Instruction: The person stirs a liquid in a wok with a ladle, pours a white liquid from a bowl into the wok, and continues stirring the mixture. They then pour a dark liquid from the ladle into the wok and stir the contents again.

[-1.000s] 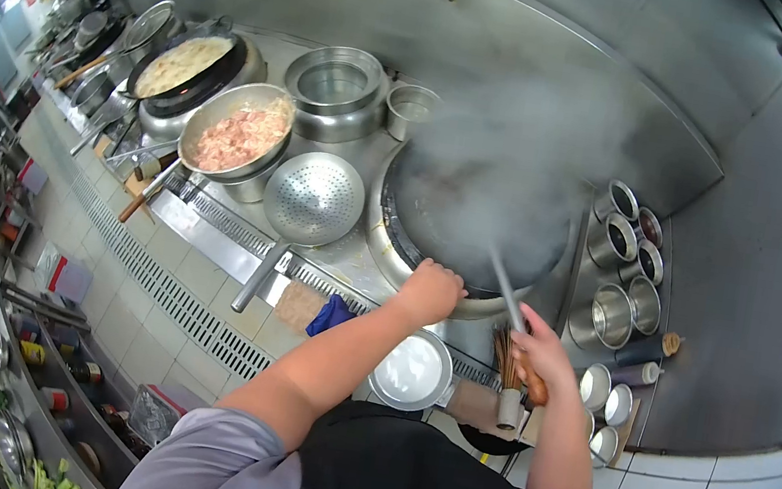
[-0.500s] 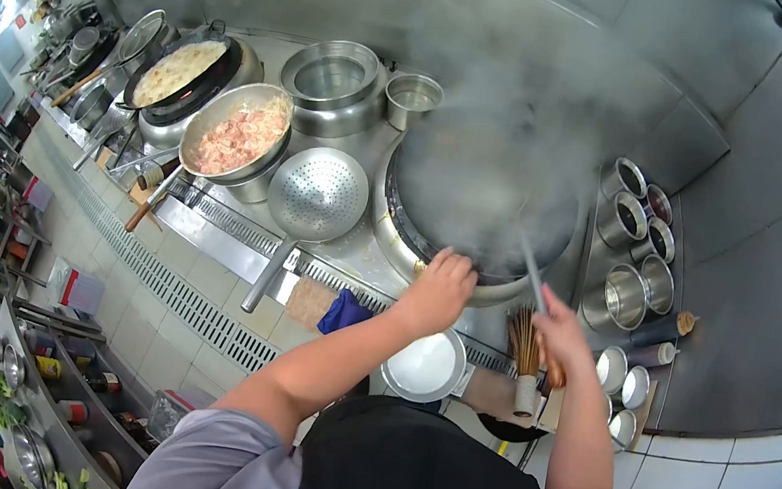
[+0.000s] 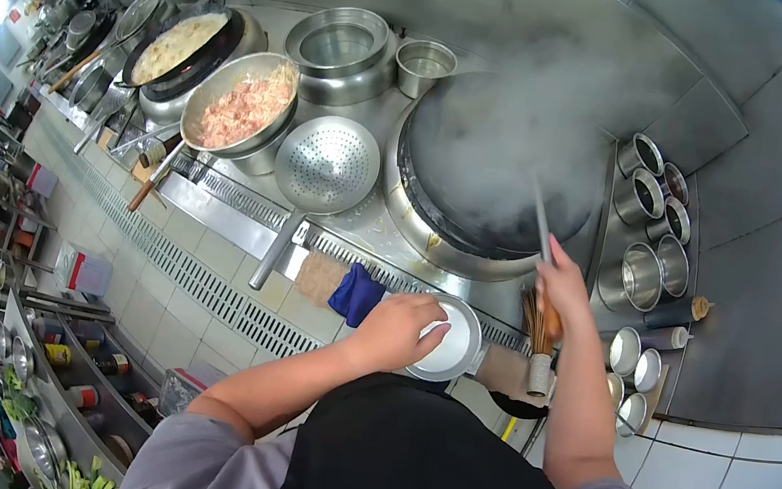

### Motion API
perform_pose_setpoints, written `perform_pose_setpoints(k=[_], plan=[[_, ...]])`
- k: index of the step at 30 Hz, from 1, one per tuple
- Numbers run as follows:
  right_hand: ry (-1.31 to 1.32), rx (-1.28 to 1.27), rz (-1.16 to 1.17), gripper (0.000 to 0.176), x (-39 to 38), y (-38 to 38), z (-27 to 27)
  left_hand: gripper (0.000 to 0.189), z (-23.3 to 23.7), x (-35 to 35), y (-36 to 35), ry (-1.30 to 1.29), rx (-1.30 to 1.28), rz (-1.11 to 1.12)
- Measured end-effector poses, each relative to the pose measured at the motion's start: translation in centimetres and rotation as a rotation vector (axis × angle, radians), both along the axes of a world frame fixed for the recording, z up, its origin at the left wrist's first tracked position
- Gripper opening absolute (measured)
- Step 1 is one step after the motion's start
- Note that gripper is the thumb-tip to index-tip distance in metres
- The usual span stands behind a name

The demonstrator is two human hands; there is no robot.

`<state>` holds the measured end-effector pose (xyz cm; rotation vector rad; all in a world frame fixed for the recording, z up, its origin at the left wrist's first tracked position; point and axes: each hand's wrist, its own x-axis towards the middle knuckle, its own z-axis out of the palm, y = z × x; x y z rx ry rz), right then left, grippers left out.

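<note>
My right hand (image 3: 564, 289) is closed around the wooden handle of a metal utensil (image 3: 543, 222), whose far end disappears into steam over a large dark wok (image 3: 474, 227). My left hand (image 3: 401, 329) reaches over the left side of a white-looking bowl (image 3: 457, 341), its fingers curled and thumb apart; what it holds, if anything, is hidden. A blue cloth (image 3: 356, 295) lies just left of that hand. Below my right hand is a bamboo brush (image 3: 539, 373) with a wrapped grip.
To the left are a perforated ladle (image 3: 327, 166), a pan of pinkish minced food (image 3: 190, 113), nested steel pots (image 3: 319, 82) and a wok of pale food (image 3: 139, 70). A small steel pot (image 3: 422, 82) stands behind. Steel containers (image 3: 644, 275) and bottles (image 3: 665, 338) line the right.
My left hand has moved from the wok's front rim back to the bowl. My right hand keeps hold of the utensil. The camera view has shifted slightly.
</note>
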<state>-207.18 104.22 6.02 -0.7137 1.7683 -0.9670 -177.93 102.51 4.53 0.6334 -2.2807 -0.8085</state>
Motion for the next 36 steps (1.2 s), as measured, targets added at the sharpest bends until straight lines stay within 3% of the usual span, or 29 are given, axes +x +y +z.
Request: perform_pose_setpoints(k=[3,5,7,8,10,15,19,22,25,29,32,34,36], plan=[[-0.090,-0.026,-0.014,0.062,3.4,-2.5,-1.4,0.013,-0.3,0.5,0.6,-0.056,0.109,-0.022],[-0.159,-0.044,0.045,0.062,4.0,1.0,-0.8,0.013,-0.1,1.6,0.5,-0.048,0.125,0.005],[-0.391,0.038,0.065,0.062,2.3,4.4,0.3,0.013,-0.1,3.0,0.0,-0.035,0.143,0.046],[-0.391,0.043,0.078,0.062,1.2,4.0,0.2,0.013,-0.1,3.8,-0.2,-0.034,0.190,0.089],[-0.129,0.040,-0.011,0.062,-0.2,3.4,0.0,0.013,-0.4,5.0,-0.1,-0.046,0.277,0.174],[-0.257,0.044,-0.036,0.060,4.1,-2.2,-0.6,0.015,-1.3,6.1,-0.4,-0.089,0.326,0.147],[-0.400,0.090,0.007,0.059,3.0,4.1,1.0,0.018,-1.9,9.1,-0.8,-0.098,0.335,0.220],[-0.166,0.014,-0.063,0.058,0.6,2.2,0.2,0.020,-3.1,11.2,-1.3,-0.103,0.407,0.359],[-0.199,0.014,-0.144,0.058,2.8,-2.7,-0.1,0.022,-3.2,11.7,-0.8,-0.190,0.448,0.405],[-0.349,0.068,-0.073,0.055,4.8,1.3,1.2,0.024,-3.1,13.0,-1.1,-0.272,0.367,0.333],[-0.400,0.074,0.005,0.058,1.6,4.2,1.1,0.025,-4.0,15.1,-1.3,-0.292,0.384,0.485],[-0.159,0.043,-0.001,0.058,0.3,2.9,1.0,0.026,-5.5,16.1,-1.1,-0.355,0.375,0.490],[-0.164,0.044,-0.060,0.058,2.0,-1.0,0.3,0.032,-6.3,16.4,-0.6,-0.555,0.464,0.469]])
